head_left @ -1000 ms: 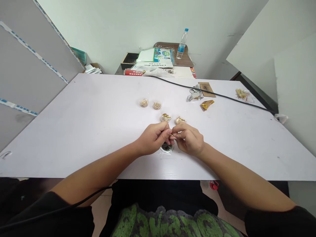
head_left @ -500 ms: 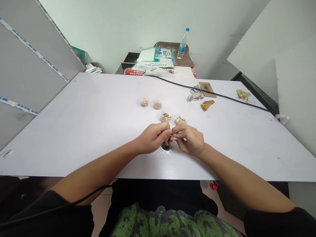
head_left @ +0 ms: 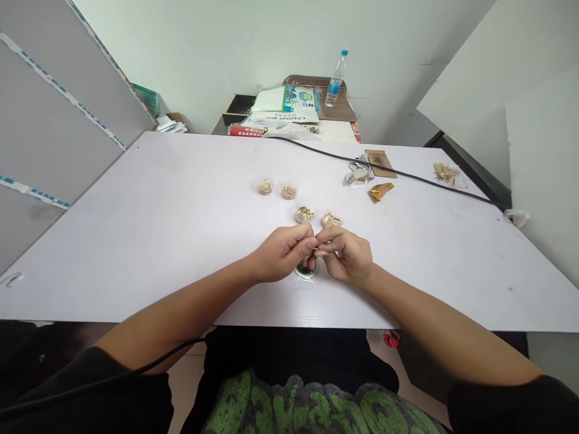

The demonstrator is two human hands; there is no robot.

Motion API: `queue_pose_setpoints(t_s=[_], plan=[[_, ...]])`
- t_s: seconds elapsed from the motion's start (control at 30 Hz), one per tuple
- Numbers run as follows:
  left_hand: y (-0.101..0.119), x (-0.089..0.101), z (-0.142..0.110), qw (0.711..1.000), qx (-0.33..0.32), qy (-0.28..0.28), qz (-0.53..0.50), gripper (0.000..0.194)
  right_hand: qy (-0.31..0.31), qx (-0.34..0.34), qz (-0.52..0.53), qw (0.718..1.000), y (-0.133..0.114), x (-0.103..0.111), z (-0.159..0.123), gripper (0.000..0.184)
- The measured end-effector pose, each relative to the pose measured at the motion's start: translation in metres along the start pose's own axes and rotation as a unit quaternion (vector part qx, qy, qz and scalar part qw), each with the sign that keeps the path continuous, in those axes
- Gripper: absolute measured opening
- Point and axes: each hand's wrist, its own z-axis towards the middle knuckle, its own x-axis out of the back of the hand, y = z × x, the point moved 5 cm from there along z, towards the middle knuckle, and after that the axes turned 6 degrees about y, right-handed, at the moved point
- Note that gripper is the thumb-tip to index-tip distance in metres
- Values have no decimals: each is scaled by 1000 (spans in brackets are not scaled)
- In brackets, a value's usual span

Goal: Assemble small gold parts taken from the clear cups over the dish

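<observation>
My left hand [head_left: 289,252] and my right hand [head_left: 346,253] meet at the fingertips over the near middle of the table. Both are closed in a pinch, with a tiny gold-coloured piece between them, too small to name. Partly hidden under the fingers is a round white-rimmed dish [head_left: 306,272] with dark contents, on clear tape or film. Just beyond my hands stand a clear cup of shiny gold pieces [head_left: 304,214] and a clear cup of thin gold pieces [head_left: 332,220]. Farther back are two small cups of pale thin pieces, the left cup [head_left: 265,187] and the right cup [head_left: 288,191].
A black cable [head_left: 316,154] crosses the white table [head_left: 190,211] at the back right. Near it lie a silver foil bag [head_left: 359,175], a gold foil packet [head_left: 380,192] and a brown card [head_left: 382,164]. A water bottle [head_left: 335,84] stands on a tray [head_left: 346,111] behind the table.
My hands stay together in nearly the same place. The right fingers have shifted slightly, and a bit of gold now shows between the fingertips.
</observation>
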Motion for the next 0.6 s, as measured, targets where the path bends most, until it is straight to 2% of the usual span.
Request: queue_pose_setpoints(t_s=[0.27, 0.6], plan=[[2, 1, -1, 1000, -12, -6, 21, 36, -4, -34, 63, 997, 1, -2, -2, 21], [0, -2, -2, 998, -9, 35, 41, 36, 36, -32, 31, 998, 0, -4, -3, 20]])
